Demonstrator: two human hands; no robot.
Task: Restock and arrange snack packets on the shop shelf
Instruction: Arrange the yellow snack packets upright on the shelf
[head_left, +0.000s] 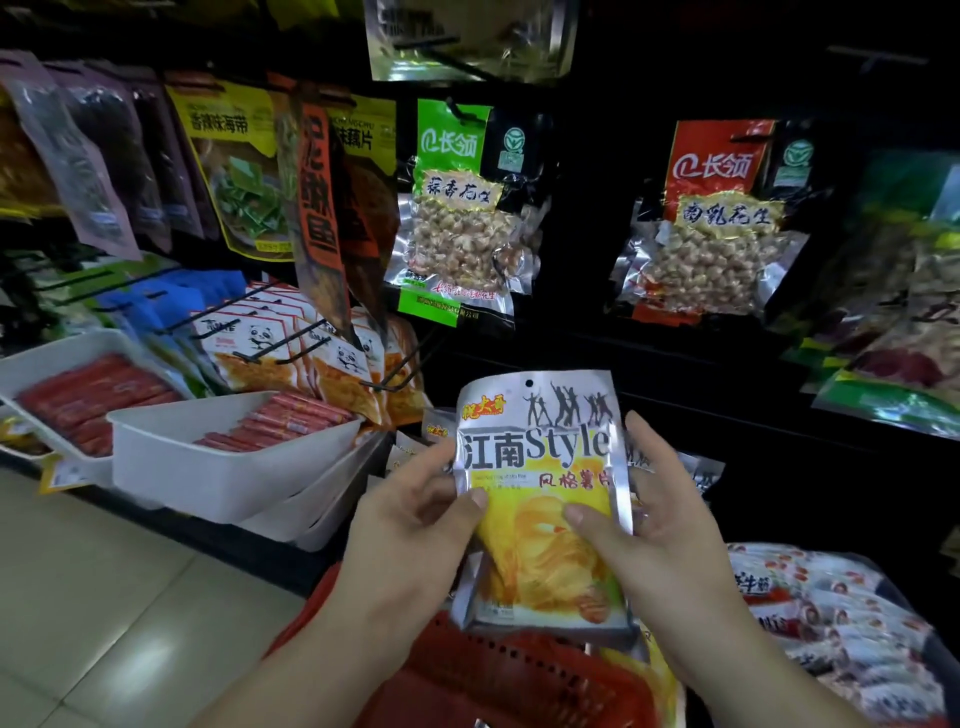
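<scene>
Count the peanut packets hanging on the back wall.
2. The green peanut packet hangs at centre, and the red peanut packet hangs to its right. More may hang hidden behind each.

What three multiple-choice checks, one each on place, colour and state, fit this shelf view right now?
1. Where is the chip packet? A on a hook; B between left grip and right grip; C on the floor.
2. Colour atop the left peanut pack? A green; B blue; C purple.
3. Left grip's state? A open, idle; B holding the packet; C empty fist.
Answers: B, both thumbs press its front; A, its header is green; B, thumb and fingers pinch its edge.
</scene>
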